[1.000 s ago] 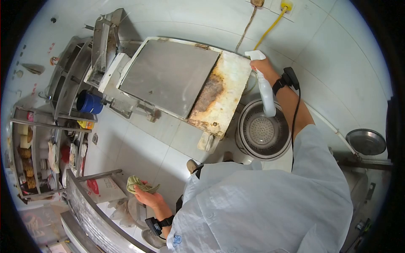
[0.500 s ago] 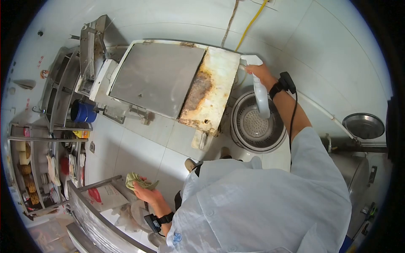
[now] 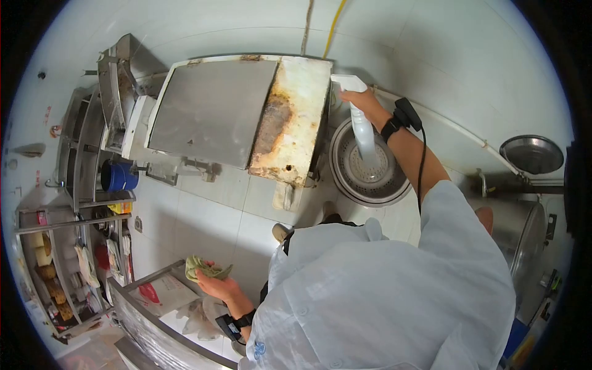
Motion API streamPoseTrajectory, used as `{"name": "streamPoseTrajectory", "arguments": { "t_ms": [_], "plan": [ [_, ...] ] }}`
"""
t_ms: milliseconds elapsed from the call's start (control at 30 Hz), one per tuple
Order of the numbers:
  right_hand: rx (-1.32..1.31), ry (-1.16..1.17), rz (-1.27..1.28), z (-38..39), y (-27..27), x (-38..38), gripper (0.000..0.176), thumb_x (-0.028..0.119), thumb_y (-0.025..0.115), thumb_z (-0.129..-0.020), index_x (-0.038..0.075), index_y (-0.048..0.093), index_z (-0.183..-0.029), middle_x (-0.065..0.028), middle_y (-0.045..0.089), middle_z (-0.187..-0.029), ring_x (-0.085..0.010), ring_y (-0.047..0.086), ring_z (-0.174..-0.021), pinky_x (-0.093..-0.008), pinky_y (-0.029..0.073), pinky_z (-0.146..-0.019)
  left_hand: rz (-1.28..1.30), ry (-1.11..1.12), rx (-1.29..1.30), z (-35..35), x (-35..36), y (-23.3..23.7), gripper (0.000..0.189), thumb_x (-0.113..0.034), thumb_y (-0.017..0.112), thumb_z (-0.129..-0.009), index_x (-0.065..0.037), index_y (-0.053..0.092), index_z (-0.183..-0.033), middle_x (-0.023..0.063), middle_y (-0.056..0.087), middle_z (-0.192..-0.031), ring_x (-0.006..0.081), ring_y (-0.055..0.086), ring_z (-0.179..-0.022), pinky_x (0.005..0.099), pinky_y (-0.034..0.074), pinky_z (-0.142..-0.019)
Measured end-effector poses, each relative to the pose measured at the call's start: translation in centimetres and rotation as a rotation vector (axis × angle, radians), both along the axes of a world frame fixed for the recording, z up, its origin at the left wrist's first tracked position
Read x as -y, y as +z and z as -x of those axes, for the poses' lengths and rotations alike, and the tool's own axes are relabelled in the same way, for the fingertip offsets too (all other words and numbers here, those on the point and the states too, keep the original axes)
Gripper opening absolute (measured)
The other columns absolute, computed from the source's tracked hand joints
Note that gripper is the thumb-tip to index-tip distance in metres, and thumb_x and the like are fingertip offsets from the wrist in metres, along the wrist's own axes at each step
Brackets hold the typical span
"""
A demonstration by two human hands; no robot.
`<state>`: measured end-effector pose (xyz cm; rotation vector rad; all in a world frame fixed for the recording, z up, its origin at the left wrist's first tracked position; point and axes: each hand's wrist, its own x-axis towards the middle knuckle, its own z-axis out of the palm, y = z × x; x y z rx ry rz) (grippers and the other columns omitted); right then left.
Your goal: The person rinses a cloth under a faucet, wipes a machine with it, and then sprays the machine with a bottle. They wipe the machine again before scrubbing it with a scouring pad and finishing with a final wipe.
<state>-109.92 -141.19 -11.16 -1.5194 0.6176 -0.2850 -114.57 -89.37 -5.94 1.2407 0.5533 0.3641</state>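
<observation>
We've got the right grip (image 3: pixel 367 103) closed round a spray bottle (image 3: pixel 364 139), just beside the rusty end of the steel-topped machine (image 3: pixel 213 111); perforated pot (image 3: pixel 344 176) is off that end too. Left grip (image 3: pixel 218 287): curled round a green cloth (image 3: pixel 201 267), well out from the machine's near side.

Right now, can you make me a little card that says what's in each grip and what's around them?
Left grip: holds a green cloth
Right grip: holds a white spray bottle
Behind the bottle in this view: round metal strainer
Ahead: flat grey plate beside a brown stain
Far left: blue bucket
Bottle's contents: cannot tell
</observation>
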Motion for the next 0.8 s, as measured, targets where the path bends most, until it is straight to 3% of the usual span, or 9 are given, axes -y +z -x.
{"name": "streamPoseTrajectory", "arguments": {
  "t_ms": [133,400,500,567,633,700,800],
  "plan": [
    [0.262,0.093,-0.06,0.5,0.5,-1.1,0.025,0.006,0.062,-0.066,0.005,0.06,-0.091,-0.0017,0.06,-0.09,-0.0103,0.054,-0.082,-0.0224,0.041,-0.075,-0.047,-0.022,-0.021,0.3,0.1,0.0,0.027,-0.02,0.045,-0.084,0.0,0.048,-0.102,0.0063,0.051,-0.083,0.0152,0.049,-0.071,0.0279,0.041,-0.064],
    [0.159,0.141,-0.092,-0.9,1.1,-2.7,0.024,0.004,0.062,-0.066,0.003,0.06,-0.09,-0.0014,0.061,-0.089,-0.0108,0.055,-0.084,-0.0235,0.041,-0.078,-0.051,-0.066,-0.013,0.7,1.6,0.4,0.024,-0.02,0.045,-0.084,-0.001,0.049,-0.098,0.0059,0.051,-0.08,0.0152,0.049,-0.07,0.0278,0.041,-0.063],
    [0.133,0.146,-0.053,-0.8,0.7,-3.2,0.021,0.008,0.063,-0.067,0.004,0.061,-0.087,-0.002,0.062,-0.083,-0.011,0.056,-0.078,-0.0235,0.042,-0.073,-0.049,-0.063,-0.024,1.1,2.4,0.4,0.023,-0.02,0.045,-0.084,-0.001,0.048,-0.097,0.0059,0.052,-0.079,0.0152,0.049,-0.069,0.0274,0.041,-0.061],
    [-0.034,0.063,0.072,-0.5,-0.4,-2.8,0.02,0.014,0.063,-0.067,0.004,0.062,-0.084,-0.0024,0.062,-0.077,-0.0116,0.056,-0.071,-0.0242,0.043,-0.066,-0.028,-0.055,-0.028,1.7,2.6,0.1,0.023,-0.02,0.045,-0.084,-0.001,0.048,-0.098,0.0059,0.052,-0.079,0.0152,0.049,-0.068,0.0272,0.041,-0.061],
    [-0.022,0.082,0.093,-0.2,-0.6,-2.9,0.021,0.018,0.063,-0.066,0.005,0.062,-0.082,-0.0026,0.062,-0.073,-0.0122,0.056,-0.066,-0.0253,0.043,-0.061,-0.018,-0.077,0.009,2.0,2.7,-0.4,0.023,-0.019,0.045,-0.084,-0.001,0.048,-0.098,0.0059,0.052,-0.08,0.0151,0.049,-0.068,0.0271,0.041,-0.059],
    [0.015,0.159,0.019,0.6,-0.1,-3.5,0.018,0.007,0.062,-0.07,0.003,0.058,-0.087,-0.0019,0.059,-0.076,-0.0103,0.054,-0.069,-0.0226,0.043,-0.065,0.001,-0.059,0.0,2.2,2.9,-0.4,0.022,-0.019,0.045,-0.084,-0.001,0.048,-0.098,0.0058,0.052,-0.08,0.015,0.049,-0.068,0.0273,0.041,-0.059],
    [0.137,0.219,0.01,1.2,0.0,-4.9,0.023,0.008,0.063,-0.071,0.003,0.058,-0.092,-0.002,0.059,-0.082,-0.0103,0.054,-0.074,-0.0226,0.043,-0.07,0.025,-0.045,-0.005,2.5,2.3,-0.4,0.022,-0.018,0.045,-0.085,-0.002,0.048,-0.099,0.0055,0.052,-0.08,0.0148,0.049,-0.068,0.0273,0.041,-0.059]
  ]
}}
